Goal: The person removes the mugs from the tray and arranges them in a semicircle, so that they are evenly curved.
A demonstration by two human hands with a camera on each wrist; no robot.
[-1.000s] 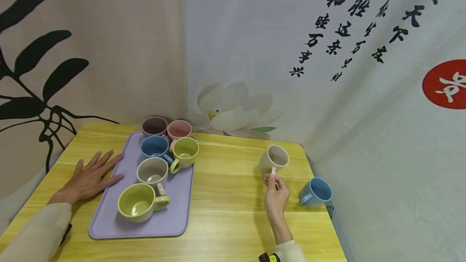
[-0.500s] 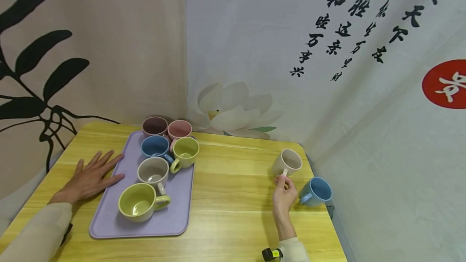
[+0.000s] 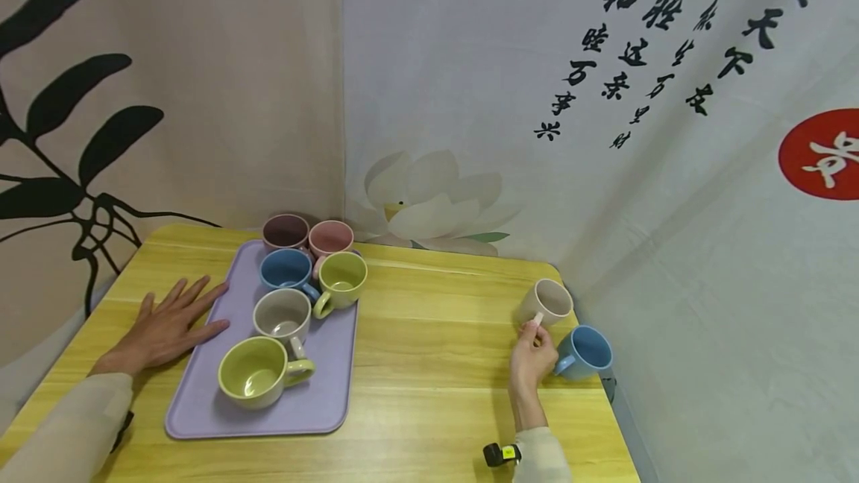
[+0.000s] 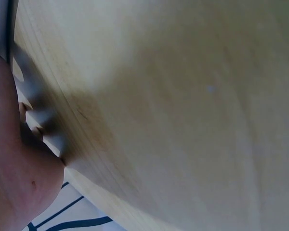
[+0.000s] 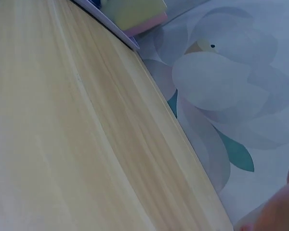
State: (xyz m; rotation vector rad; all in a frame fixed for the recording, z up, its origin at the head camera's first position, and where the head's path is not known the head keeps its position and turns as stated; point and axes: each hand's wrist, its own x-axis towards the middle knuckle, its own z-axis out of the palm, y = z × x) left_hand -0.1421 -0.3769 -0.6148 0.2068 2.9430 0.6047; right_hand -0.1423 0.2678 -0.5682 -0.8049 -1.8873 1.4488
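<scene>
My right hand (image 3: pixel 533 356) pinches the handle of an off-white mug (image 3: pixel 550 302) near the table's back right corner. Whether the mug's base touches the table I cannot tell. Close to that hand, on the right, stands a light blue mug (image 3: pixel 582 353), its handle toward the fingers. My left hand (image 3: pixel 168 328) lies with fingers spread at the left side of a lilac tray (image 3: pixel 325 408), fingertips over its rim. In the right wrist view only a blurred bit of the right hand (image 5: pixel 282 211) shows, and the mug is out of sight.
On the tray stand a front yellow-green mug (image 3: pixel 251 375), a grey-white mug (image 3: pixel 282 313), a blue mug (image 3: pixel 285 270), another yellow-green mug (image 3: pixel 342 279), a pink mug (image 3: pixel 331 238) and a mauve mug (image 3: pixel 285 232). A printed curtain (image 3: pixel 443 95) hangs behind the wooden table (image 3: pixel 429 364).
My right hand has carried the off-white mug rightward and slightly toward me, close to the light blue mug. The left hand and the tray have stayed in place.
</scene>
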